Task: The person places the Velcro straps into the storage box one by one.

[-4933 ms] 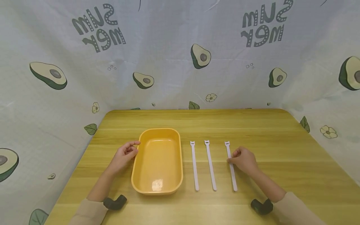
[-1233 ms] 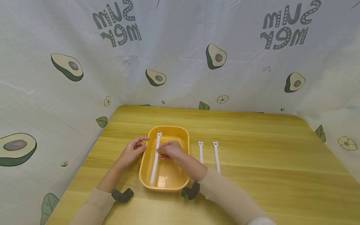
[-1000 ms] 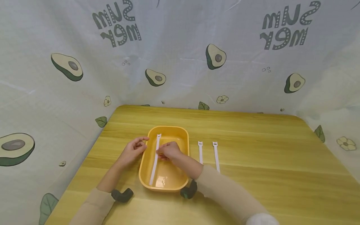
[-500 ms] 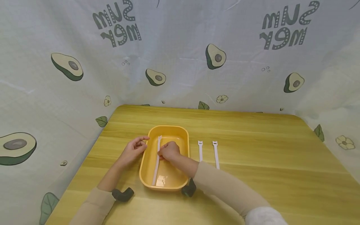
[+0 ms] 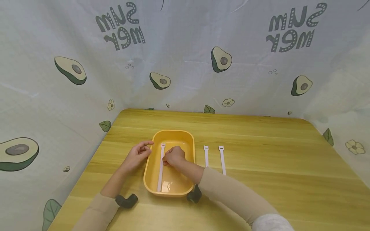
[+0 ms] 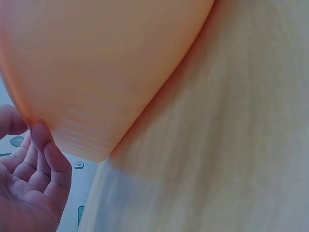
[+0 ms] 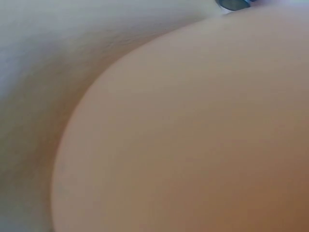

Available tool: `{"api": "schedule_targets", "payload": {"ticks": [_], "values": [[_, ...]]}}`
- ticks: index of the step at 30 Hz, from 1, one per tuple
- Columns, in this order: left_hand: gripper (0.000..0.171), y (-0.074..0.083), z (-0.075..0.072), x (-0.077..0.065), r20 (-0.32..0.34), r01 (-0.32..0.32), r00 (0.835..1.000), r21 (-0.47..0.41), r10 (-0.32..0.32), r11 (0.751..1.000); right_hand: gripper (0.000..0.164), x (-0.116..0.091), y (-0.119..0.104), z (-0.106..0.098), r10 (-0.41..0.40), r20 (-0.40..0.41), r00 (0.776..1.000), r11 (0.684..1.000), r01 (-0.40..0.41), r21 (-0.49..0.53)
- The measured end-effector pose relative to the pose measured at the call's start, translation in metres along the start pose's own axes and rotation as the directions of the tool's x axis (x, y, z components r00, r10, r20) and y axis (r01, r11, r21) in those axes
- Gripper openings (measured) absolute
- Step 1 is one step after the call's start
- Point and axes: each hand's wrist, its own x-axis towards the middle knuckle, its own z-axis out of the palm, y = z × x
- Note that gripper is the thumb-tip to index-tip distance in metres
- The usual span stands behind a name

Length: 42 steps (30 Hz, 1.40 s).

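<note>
A yellow, round-cornered plastic tray [image 5: 180,175] stands on the table, left of its middle. Inside it, along the left side, a white hook-and-loop cable tie [image 5: 160,175] lies lengthwise with its slotted head at the far end. My right hand [image 5: 175,156] reaches into the tray, fingertips pinching the tie's right edge near its middle. My left hand [image 5: 139,154] pinches the tray's left rim; the left wrist view shows the thumb against the outer wall [image 6: 106,72] of the tray. In the right wrist view the tray's outside hides the right hand.
Two more white ties, a nearer one [image 5: 206,155] and another one [image 5: 222,158], lie right of the tray, their lower ends hidden by the right sleeve [image 5: 231,192]. The wooden table [image 5: 274,154] meets an avocado-print curtain [image 5: 185,64] at the back.
My right hand has brought the rightmost tie from the table into the tray and lowered it to the floor there. The tie's far end has dropped. My left hand has stayed at the rim.
</note>
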Motion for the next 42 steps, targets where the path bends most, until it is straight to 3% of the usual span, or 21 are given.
{"api": "schedule_targets", "payload": {"ticks": [5, 11, 16, 20, 25, 30, 35, 42], "values": [[0.035, 0.001, 0.001, 0.000, -0.004, 0.009, 1.000, -0.019, -0.009, 1.000, 0.015, 0.001, 0.002, 0.000, -0.014, 0.010, 1.000, 0.999, 0.014, 0.030], [0.034, 0.000, 0.001, -0.002, -0.012, 0.011, 1.000, -0.024, -0.012, 1.000, 0.009, 0.000, 0.004, -0.003, -0.023, 0.049, 0.999, 0.986, 0.015, 0.164], [0.033, 0.000, 0.001, -0.003, -0.020, 0.004, 1.000, -0.015, -0.005, 1.000, 0.007, -0.001, 0.003, -0.009, -0.046, 0.136, 0.990, 0.961, 0.007, 0.277], [0.032, 0.000, 0.001, -0.003, -0.024, 0.000, 1.000, -0.002, 0.000, 1.000, 0.009, -0.003, 0.001, -0.017, -0.123, 0.215, 0.969, 0.937, 0.042, 0.347], [0.033, 0.000, 0.001, -0.002, -0.019, 0.001, 1.000, 0.000, -0.001, 1.000, 0.013, -0.012, -0.004, -0.038, -0.231, 0.287, 0.930, 0.905, 0.097, 0.415], [0.033, 0.000, 0.002, -0.002, -0.025, 0.000, 1.000, 0.005, 0.000, 1.000, 0.016, -0.024, -0.005, -0.066, -0.304, 0.288, 0.908, 0.874, 0.145, 0.464], [0.033, 0.000, 0.003, -0.003, -0.018, -0.005, 1.000, 0.010, 0.006, 1.000, 0.015, -0.034, 0.005, -0.094, -0.322, 0.262, 0.910, 0.851, 0.158, 0.500], [0.034, 0.001, 0.005, -0.005, -0.020, -0.011, 1.000, 0.007, 0.011, 1.000, 0.017, -0.043, 0.026, -0.128, -0.306, 0.214, 0.928, 0.857, 0.171, 0.486]]}}
